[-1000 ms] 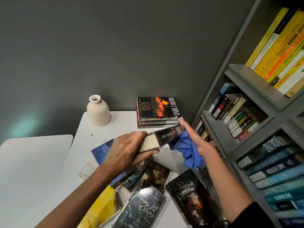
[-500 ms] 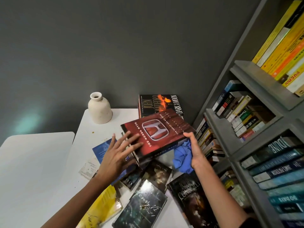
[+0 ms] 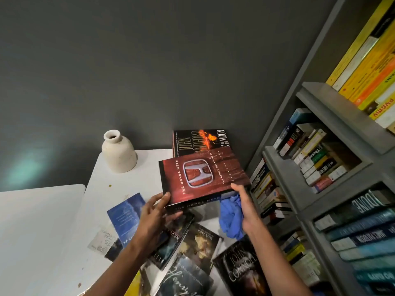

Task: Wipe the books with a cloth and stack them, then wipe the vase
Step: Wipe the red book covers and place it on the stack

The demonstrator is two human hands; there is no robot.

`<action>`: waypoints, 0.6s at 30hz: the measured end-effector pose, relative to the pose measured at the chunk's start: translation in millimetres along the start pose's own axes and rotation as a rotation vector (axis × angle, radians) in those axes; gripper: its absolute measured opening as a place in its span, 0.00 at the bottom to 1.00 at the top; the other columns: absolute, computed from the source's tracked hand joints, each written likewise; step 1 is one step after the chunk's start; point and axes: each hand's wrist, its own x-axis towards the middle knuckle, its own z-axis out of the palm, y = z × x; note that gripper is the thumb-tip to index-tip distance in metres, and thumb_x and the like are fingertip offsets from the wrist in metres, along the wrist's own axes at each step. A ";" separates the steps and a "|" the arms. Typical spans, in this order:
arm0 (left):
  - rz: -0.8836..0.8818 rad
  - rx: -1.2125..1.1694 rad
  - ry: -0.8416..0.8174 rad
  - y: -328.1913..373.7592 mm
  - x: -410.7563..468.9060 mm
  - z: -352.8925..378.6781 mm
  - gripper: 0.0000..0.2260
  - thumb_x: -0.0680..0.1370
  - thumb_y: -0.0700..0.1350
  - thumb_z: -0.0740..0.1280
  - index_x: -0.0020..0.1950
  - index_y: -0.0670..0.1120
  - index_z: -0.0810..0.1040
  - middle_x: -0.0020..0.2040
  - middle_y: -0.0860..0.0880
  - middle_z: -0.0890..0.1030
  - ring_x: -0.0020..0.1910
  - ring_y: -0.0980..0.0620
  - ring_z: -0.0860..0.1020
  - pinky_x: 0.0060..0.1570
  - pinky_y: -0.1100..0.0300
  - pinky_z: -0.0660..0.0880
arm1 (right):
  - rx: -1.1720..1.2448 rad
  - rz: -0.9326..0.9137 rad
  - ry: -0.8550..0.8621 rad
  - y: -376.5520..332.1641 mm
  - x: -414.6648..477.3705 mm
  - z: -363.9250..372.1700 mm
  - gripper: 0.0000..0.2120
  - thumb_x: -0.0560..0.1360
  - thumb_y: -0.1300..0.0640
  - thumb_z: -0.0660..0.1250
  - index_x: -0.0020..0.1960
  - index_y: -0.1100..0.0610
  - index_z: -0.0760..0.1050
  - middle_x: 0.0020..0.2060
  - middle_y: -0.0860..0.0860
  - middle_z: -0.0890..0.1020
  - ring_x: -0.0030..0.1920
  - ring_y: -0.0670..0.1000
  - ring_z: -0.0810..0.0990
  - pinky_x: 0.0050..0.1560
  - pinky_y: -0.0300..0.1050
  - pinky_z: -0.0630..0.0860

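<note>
Both hands carry the red hardcover book with the silver Honda emblem (image 3: 203,178): the left hand (image 3: 154,216) pinches its near left corner, thumb on the cover and fingers beneath, while the right hand (image 3: 245,208) grips its near right edge together with a crumpled blue cloth (image 3: 230,218) bunched in the palm. That book hovers flat, just in front of the dark stack topped by a John Sandford paperback (image 3: 201,139). Left of the stack stands a cream ceramic vase (image 3: 118,151) on the white table (image 3: 119,189). Loose paperbacks (image 3: 192,253) lie scattered nearer the person.
</note>
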 end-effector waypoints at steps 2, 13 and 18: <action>0.071 0.029 0.008 5.0 13.8 0.7 0.24 0.73 0.45 0.69 0.64 0.33 0.71 0.57 0.33 0.79 0.45 0.41 0.84 0.44 0.46 0.83 | -0.099 0.003 0.025 -6.4 6.7 -4.1 0.27 0.61 0.42 0.77 0.52 0.59 0.81 0.51 0.58 0.84 0.53 0.59 0.82 0.61 0.58 0.75; 0.194 0.203 -0.107 67.2 123.1 43.0 0.10 0.81 0.41 0.63 0.59 0.38 0.74 0.46 0.42 0.84 0.41 0.47 0.84 0.41 0.54 0.82 | -0.709 -0.367 0.044 -76.1 86.4 -14.0 0.11 0.71 0.53 0.74 0.52 0.54 0.80 0.46 0.48 0.85 0.49 0.48 0.83 0.57 0.47 0.76; 0.064 0.233 -0.134 79.1 174.8 57.2 0.12 0.81 0.42 0.63 0.60 0.35 0.73 0.51 0.38 0.80 0.46 0.45 0.81 0.43 0.54 0.83 | -0.914 -0.339 0.142 -95.7 132.2 -9.0 0.10 0.70 0.54 0.73 0.48 0.55 0.77 0.43 0.51 0.84 0.47 0.53 0.81 0.52 0.48 0.76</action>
